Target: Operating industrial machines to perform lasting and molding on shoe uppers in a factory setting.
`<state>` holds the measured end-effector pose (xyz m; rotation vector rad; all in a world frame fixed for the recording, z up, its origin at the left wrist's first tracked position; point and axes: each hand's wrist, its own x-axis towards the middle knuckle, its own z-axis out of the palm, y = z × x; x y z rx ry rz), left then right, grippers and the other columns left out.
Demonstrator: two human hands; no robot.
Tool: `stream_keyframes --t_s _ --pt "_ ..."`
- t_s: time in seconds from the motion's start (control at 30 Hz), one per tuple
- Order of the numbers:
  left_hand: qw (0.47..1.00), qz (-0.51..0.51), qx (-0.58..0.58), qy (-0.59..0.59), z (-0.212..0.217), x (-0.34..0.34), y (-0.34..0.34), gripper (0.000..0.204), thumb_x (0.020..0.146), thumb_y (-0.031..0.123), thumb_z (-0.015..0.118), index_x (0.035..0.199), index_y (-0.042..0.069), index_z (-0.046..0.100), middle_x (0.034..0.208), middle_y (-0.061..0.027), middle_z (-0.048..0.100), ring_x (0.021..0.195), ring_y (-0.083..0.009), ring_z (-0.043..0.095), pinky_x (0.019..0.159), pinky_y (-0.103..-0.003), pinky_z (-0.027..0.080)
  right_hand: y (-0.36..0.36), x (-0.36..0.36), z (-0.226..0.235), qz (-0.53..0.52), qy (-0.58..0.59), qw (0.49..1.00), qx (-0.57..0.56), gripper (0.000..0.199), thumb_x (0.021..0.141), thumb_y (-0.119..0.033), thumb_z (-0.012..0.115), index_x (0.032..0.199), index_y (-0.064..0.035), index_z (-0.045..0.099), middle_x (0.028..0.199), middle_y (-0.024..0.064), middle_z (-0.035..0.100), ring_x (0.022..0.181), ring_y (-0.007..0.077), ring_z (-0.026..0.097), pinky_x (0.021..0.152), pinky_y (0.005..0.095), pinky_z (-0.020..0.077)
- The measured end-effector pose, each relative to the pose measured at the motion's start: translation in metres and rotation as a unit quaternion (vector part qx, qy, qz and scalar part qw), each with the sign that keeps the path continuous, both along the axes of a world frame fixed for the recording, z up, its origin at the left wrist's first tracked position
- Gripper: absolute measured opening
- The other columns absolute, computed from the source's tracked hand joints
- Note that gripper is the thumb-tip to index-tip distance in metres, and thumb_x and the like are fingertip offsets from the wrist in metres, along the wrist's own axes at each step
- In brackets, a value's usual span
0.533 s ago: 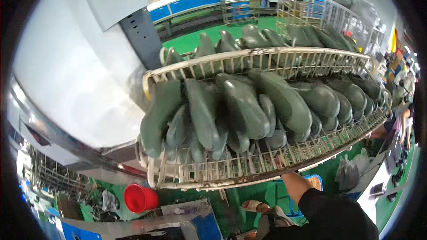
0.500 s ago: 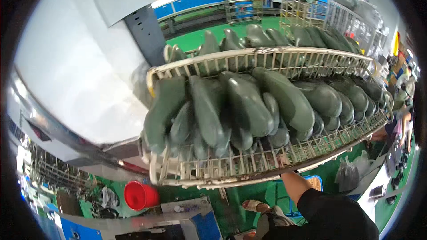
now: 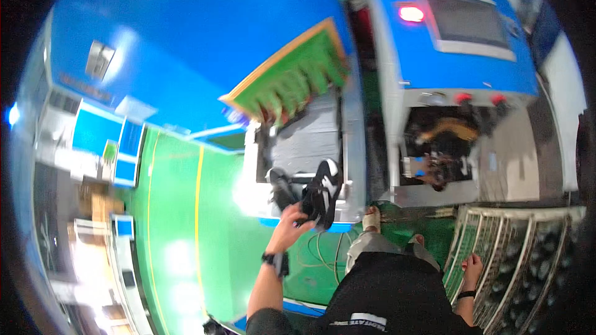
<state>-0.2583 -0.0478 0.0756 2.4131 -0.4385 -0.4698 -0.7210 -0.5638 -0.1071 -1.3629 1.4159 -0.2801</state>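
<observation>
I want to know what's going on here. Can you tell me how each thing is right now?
left hand: gripping a black shoe
black shoe: lifted, white sole showing
second black shoe: lying on the grey machine bed
right hand: resting on the wire rack
wire rack: filled with dark moulds
red lamp: lit
screen: dark

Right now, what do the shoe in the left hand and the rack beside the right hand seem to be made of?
The black shoe in the left hand looks like matte fabric or synthetic leather with a white rubber-like sole edge; blur leaves this open. The rack touched by the right hand looks like pale coated or plated metal wire, judging by its thin bars in a grid.
</observation>
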Motion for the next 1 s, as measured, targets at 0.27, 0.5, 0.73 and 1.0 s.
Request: stream_keyframes --t_s 0.27,0.5,0.73,1.0 --pt "0.958 0.178 0.209 -0.083 -0.103 0.017 0.084 0.045 0.075 0.049 0.07 0.097 0.01 0.076 0.092 -0.0161 0.071 0.101 -0.0317 0.063 0.107 -0.046 0.037 0.008 0.186 0.051 0.338 0.009 0.941 -0.025 0.045 0.098 -0.015 0.06 0.138 0.0028 0.051 0.094 0.0056 0.065 0.075 0.0109 0.058 0.066 0.0262 0.0493" --pt "0.954 0.266 0.126 -0.062 -0.048 -0.15 0.102 0.038 0.072 0.041 0.076 0.09 0.007 0.076 0.098 -0.0123 0.07 0.118 -0.035 0.055 0.102 -0.046 0.046 0.022 0.266 0.063 0.42 0.048 0.906 0.02 0.043 0.1 -0.012 0.056 0.138 0.0076 0.049 0.097 0.0077 0.063 0.075 0.0097 0.056 0.063 0.0256 0.0475" --pt "0.881 0.433 0.185 -0.045 0.002 -0.444 0.153 0.042 0.067 0.044 0.079 0.086 0.007 0.075 0.09 -0.0129 0.069 0.1 -0.0318 0.062 0.09 -0.043 0.052 0.051 0.301 0.035 0.594 0.053 0.801 0.045 0.039 0.098 -0.007 0.056 0.134 0.0074 0.052 0.084 0.0036 0.061 0.066 0.0094 0.054 0.056 0.0245 0.044" --pt "0.305 0.795 0.51 -0.122 0.107 -0.675 0.232 0.025 0.087 0.025 0.061 0.092 0.002 0.069 0.095 -0.0194 0.066 0.097 -0.0373 0.061 0.084 -0.048 0.049 0.052 0.3 0.011 0.644 0.012 0.76 0.084 0.032 0.096 -0.009 0.059 0.124 0.0064 0.059 0.082 0.0047 0.062 0.065 0.0095 0.055 0.057 0.0253 0.0458"
